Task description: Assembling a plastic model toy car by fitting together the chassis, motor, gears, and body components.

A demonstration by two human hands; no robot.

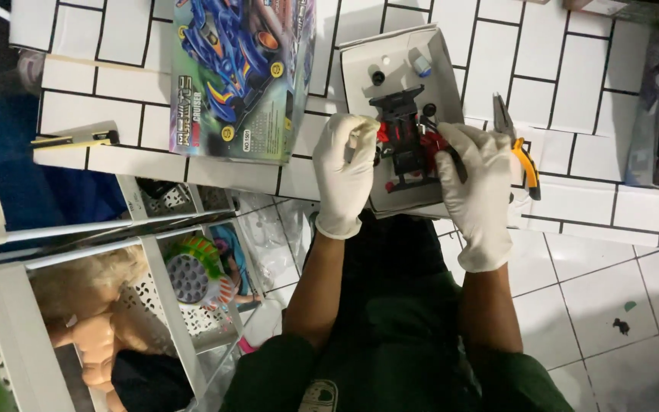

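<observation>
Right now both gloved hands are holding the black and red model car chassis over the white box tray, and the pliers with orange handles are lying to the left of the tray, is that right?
Not quite. The head view shows the pliers lying to the right of the white box tray, beside the right hand. The rest holds: that hand and the left hand, both gloved, hold the black and red model car chassis over the tray.

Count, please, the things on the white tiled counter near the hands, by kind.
Black and red toy car chassis, held by left hand and right hand: 1
White cardboard tray: 1
Colourful printed box lid: 1
Orange-handled pliers: 1
Yellow and black utility knife: 1
Total: 5
</observation>
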